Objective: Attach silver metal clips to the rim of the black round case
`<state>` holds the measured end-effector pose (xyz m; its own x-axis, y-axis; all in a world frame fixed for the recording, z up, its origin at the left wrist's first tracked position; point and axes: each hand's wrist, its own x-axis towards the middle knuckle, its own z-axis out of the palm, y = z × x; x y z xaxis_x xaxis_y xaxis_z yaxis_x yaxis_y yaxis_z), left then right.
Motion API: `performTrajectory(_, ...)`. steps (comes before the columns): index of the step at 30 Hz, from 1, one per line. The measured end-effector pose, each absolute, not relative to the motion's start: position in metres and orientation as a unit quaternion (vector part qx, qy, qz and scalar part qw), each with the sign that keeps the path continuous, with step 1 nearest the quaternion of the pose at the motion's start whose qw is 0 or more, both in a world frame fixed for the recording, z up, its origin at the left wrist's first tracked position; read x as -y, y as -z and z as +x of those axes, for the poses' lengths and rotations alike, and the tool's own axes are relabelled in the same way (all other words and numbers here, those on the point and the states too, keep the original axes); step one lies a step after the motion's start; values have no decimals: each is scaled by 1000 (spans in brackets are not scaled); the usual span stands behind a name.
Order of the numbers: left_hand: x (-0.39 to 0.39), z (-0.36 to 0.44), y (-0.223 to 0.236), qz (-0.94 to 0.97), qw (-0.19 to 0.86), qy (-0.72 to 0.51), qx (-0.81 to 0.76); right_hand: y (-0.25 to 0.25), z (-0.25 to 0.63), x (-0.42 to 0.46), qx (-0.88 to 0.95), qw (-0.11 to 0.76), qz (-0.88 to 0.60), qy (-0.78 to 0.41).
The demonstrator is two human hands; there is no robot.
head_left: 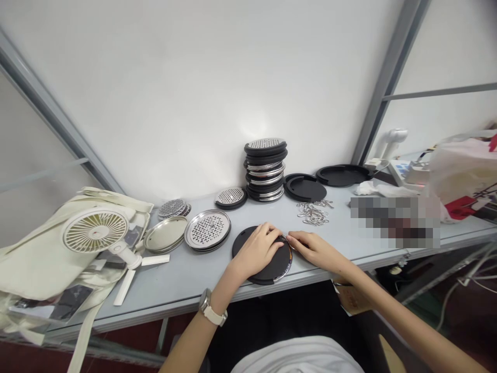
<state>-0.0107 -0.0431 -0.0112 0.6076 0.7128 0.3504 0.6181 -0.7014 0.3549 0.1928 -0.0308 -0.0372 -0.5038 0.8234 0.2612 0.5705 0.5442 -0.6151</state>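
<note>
A round black disc (248, 243) with a shiny metal edge on its right side lies at the table's front edge. My left hand (261, 248) lies over it, fingers bent and thumb pressed near the right rim. At that same rim my right hand (310, 247) pinches with thumb and forefinger; what sits between them is too small to make out. Behind my right hand lies a loose heap of bent metal wire clips (313, 212). To the left of the disc is a small stack of metal grater plates (207, 229) with punched holes.
A tall stack of black and metal discs (265, 173) stands by the wall, beside a smaller perforated disc (230, 197). Black rings (305, 187) lie right of it. Plain metal lids (166, 234), a white fan (96, 230) and a cream bag (39, 259) occupy the left.
</note>
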Motion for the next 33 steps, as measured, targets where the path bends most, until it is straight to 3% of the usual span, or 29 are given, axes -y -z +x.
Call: performTrajectory(33, 42, -11, 11, 892, 100, -238, -372, 38, 193, 30, 834, 273, -415, -240)
